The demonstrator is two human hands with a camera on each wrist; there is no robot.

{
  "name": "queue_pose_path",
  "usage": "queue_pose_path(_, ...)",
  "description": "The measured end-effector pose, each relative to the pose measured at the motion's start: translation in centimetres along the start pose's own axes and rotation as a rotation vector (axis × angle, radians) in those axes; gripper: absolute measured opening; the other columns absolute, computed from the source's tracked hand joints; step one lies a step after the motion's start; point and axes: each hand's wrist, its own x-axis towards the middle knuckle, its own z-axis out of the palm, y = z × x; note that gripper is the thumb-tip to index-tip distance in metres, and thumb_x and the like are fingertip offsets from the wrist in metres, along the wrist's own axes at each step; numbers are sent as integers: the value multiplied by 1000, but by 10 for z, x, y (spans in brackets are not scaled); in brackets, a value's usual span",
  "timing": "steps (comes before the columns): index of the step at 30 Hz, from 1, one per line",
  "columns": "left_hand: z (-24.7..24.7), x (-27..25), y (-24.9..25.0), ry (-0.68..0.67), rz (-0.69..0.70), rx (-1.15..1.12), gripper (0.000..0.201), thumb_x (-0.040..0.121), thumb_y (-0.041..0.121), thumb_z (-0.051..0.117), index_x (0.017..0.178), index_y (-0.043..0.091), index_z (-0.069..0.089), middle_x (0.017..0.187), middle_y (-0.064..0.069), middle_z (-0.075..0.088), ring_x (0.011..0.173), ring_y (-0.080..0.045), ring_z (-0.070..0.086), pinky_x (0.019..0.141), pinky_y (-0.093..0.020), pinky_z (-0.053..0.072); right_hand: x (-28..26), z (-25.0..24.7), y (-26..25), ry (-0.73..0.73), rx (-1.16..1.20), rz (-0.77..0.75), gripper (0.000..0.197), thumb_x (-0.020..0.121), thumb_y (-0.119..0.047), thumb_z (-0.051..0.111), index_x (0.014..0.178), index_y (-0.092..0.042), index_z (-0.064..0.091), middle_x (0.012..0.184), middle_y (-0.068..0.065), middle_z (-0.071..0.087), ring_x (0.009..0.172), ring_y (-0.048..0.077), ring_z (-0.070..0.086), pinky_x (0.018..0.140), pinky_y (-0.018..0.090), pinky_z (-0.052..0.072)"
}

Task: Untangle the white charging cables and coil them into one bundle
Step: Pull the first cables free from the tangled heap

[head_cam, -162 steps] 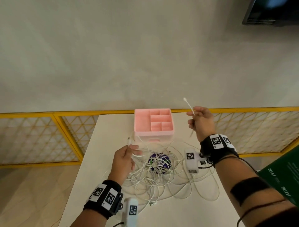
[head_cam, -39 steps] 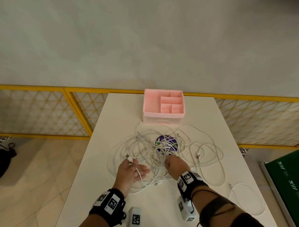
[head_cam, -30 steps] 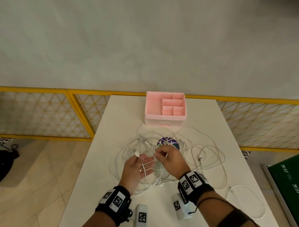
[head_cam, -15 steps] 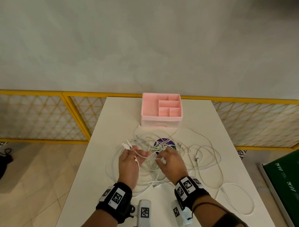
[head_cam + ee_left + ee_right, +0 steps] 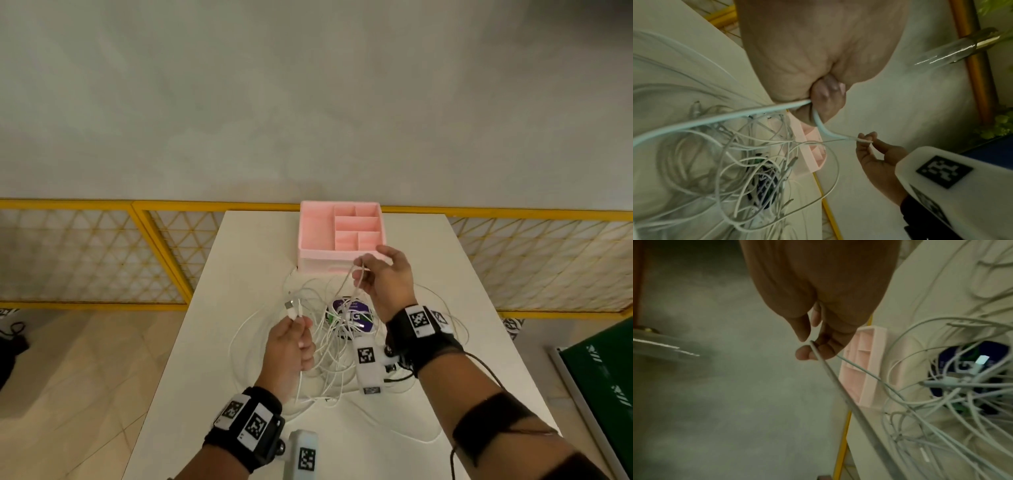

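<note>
We are mid-untangling: our left hand point(image 5: 290, 346) pinches plug ends at 9 o'clock of the white cables point(image 5: 329, 346) heaped mid-surface, our right hand point(image 5: 385, 277) pinches a strand at 12; next, pull it free.

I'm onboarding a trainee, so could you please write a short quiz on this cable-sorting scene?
1. True or false: the left hand grips white cable plugs.
2. The right hand pinches: A) a white cable strand; B) the pink plastic divided organiser box; C) nothing.
3. Fill in: the tangled white charging cables lie over a round ____ disc.

Key: 1 true; 2 A; 3 purple.
</note>
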Motion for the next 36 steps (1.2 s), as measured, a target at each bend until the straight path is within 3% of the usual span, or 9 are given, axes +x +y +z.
queue_pose_path(6,7,3,18,-1,48,68,28,107,14,39,82,10,51,50,6,35,39,-6,24,41,-14,18,-5,13,-11,-145,46,130,32,96,0,55,126,-8,49,85,19,67,43,13,36,41,22,34)
queue_pose_path(11,1,10,28,74,80,71,25,104,27,52,86,10,52,64,-6,59,40,-9,30,39,-19,21,-37,3,4,-566,-74,114,29,87,10,57,111,-5,52,77,15,66,61,25,57,55,31,45)
queue_pose_path(15,3,12,35,40,96,146,20,96,20,65,84,6,61,84,-12,75,42,-9,35,40,-21,27,-59,-11,36,-770,-448,179,24,82,10,65,93,-9,56,75,10,70,69,25,65,61,32,43)
queue_pose_path(17,3,12,34,27,117,233,12,87,12,75,93,5,66,91,-21,74,45,-9,43,42,-23,33,-59,-18,44,-725,-573,249,21,82,9,65,92,-8,58,82,16,73,69,21,66,62,30,44)
queue_pose_path(20,4,8,30,2,163,296,21,81,8,80,98,4,69,76,-15,68,48,-7,49,44,-22,36,-49,-23,50,-556,-501,440,28,76,-4,60,104,2,65,97,22,73,68,19,65,60,29,46)
queue_pose_path(23,7,-4,24,-134,144,287,16,82,3,77,96,2,70,71,-8,69,45,-7,47,42,-20,32,-32,-15,49,-337,-266,541,42,95,-23,49,119,9,60,86,16,68,67,25,63,62,34,48)
queue_pose_path(27,1,-12,13,-141,94,291,18,86,5,75,100,-1,66,88,-17,76,46,-7,46,42,-20,30,-18,15,20,-251,-113,342,21,101,-11,52,121,-4,51,91,25,70,67,25,65,60,32,55)
queue_pose_path(30,-8,-9,20,-139,106,202,11,88,2,70,98,-1,64,92,-23,75,51,-12,49,42,-21,28,-8,31,7,-202,-106,211,41,97,-4,58,131,-15,39,97,23,68,57,23,62,51,30,51)
queue_pose_path(36,-10,-16,25,-274,84,289,11,87,0,71,96,-4,66,86,-17,76,48,-12,47,41,-21,31,1,33,3,-183,-293,133,29,97,-1,51,126,-7,47,95,16,75,39,18,42,41,24,37)
